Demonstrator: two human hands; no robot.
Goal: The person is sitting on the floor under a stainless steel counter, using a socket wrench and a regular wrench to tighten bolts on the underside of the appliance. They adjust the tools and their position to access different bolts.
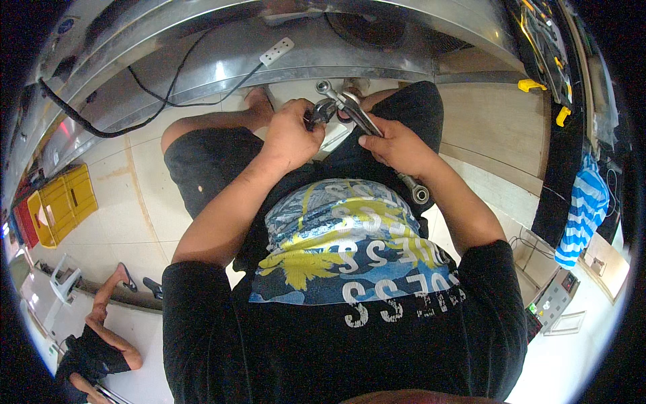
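Note:
I sit on the floor with both hands above my lap. My right hand [402, 149] is wrapped round a long metal ring spanner [420, 194]. One ring end sticks out below that hand, and a similar ring end shows beyond it, pointing up and left. A second metal handle seems to lie alongside in the same grip. My left hand [293, 137] is closed, its fingers at a dark metal piece [323, 112] that touches or crosses the spanners. Fingers and overlapping tools hide its exact kind.
In front curves a metal panel [222, 60] with a white power strip [276, 51] and black cables. A yellow crate [64, 205] stands at left. Another person [101, 347] sits at lower left. A blue-striped cloth [580, 212] hangs at right, beside a wooden panel [494, 121].

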